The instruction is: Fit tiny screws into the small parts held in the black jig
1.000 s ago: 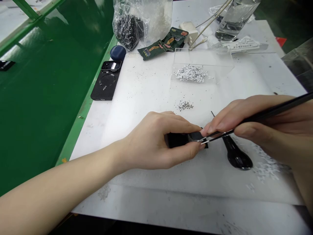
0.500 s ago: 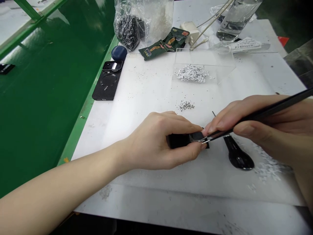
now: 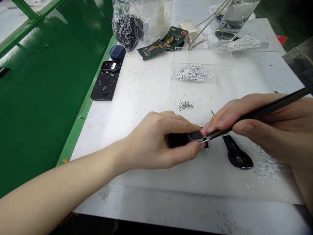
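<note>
My left hand (image 3: 158, 142) pinches a small black block (image 3: 179, 139) against the white table sheet, thumb and fingers closed round it. My right hand (image 3: 264, 125) is closed on black tweezers (image 3: 256, 114), whose metal tips rest on the block's right end beside my left fingertips. Whatever sits between the tips is too small to make out. A black teardrop-shaped tool (image 3: 236, 155) lies just right of the block, under my right hand.
A clear tray (image 3: 227, 67) holds small white parts (image 3: 190, 72). A heap of tiny grey bits (image 3: 185, 105) lies in front of it. Phone (image 3: 106, 81), blue case (image 3: 117, 52), green packets (image 3: 162, 43) and bags (image 3: 137, 23) sit at the back left. Loose white parts (image 3: 269, 166) lie right.
</note>
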The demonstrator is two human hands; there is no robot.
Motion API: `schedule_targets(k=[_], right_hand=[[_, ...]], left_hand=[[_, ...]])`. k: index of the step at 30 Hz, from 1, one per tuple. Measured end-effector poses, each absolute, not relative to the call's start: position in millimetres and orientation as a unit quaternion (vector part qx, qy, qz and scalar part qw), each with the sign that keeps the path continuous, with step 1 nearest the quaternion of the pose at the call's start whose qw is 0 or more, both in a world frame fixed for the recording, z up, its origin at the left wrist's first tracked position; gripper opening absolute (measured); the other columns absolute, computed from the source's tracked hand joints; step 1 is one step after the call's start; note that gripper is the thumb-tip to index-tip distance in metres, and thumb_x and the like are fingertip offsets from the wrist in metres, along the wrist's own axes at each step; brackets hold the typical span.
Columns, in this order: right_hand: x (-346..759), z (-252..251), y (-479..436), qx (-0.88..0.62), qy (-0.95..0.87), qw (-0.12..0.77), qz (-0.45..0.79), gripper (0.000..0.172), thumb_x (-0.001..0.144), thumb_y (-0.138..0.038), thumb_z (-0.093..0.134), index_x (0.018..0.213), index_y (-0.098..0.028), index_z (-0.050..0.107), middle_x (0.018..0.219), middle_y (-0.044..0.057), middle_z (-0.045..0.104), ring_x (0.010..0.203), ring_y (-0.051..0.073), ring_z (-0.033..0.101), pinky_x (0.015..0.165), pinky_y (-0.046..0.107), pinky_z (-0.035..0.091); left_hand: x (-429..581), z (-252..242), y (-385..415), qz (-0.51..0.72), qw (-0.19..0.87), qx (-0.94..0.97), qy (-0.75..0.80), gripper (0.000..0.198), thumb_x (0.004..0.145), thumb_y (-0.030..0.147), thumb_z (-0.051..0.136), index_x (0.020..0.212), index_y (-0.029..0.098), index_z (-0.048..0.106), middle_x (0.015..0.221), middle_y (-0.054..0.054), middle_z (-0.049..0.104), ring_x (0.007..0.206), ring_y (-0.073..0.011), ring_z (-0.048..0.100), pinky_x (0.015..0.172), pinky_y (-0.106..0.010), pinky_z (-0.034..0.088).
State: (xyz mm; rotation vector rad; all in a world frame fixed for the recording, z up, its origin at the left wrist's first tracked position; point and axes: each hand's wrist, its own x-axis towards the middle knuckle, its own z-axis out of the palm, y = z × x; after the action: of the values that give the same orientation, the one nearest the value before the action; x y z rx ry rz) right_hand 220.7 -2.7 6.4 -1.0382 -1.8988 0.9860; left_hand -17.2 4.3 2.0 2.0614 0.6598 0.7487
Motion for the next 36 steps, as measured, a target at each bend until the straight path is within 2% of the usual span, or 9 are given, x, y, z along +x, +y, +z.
schedule_targets(k=[6, 18, 36], right_hand=[[221.3, 4.9, -2.0, -0.401, -0.746, 0.38, 0.371, 0.006, 0.085, -0.033, 0.071, 0.087, -0.034, 0.077, 0.083, 0.0, 0.078, 0.077, 0.028, 0.075, 0.067, 0.041, 0.062], [221.0, 4.9, -2.0, -0.403, -0.752, 0.385, 0.352, 0.006, 0.085, -0.034, 0.07, 0.086, -0.034, 0.076, 0.081, -0.001, 0.078, 0.076, 0.027, 0.076, 0.065, 0.038, 0.063], [222.4, 1.8, -4.4, -0.41, -0.747, 0.391, 0.347, 0.008, 0.087, -0.037, 0.069, 0.087, -0.032, 0.076, 0.081, -0.002, 0.078, 0.075, 0.025, 0.076, 0.064, 0.036, 0.064]], left_hand=[[-16.7, 1.3, 4.6, 0.299, 0.411, 0.821, 0.259, 0.012, 0.088, 0.018, 0.066, 0.089, 0.01, 0.074, 0.09, -0.009, 0.077, 0.079, -0.017, 0.07, 0.075, -0.028, 0.055], [-16.5, 1.2, 5.5, 0.304, 0.407, 0.826, 0.246, 0.015, 0.087, 0.015, 0.067, 0.087, 0.003, 0.076, 0.086, -0.014, 0.076, 0.077, -0.0184, 0.069, 0.075, -0.028, 0.054], [-16.8, 1.4, 5.6, 0.299, 0.408, 0.827, 0.246, 0.016, 0.087, 0.016, 0.067, 0.089, 0.003, 0.076, 0.078, -0.011, 0.074, 0.076, -0.0177, 0.067, 0.074, -0.027, 0.053]])
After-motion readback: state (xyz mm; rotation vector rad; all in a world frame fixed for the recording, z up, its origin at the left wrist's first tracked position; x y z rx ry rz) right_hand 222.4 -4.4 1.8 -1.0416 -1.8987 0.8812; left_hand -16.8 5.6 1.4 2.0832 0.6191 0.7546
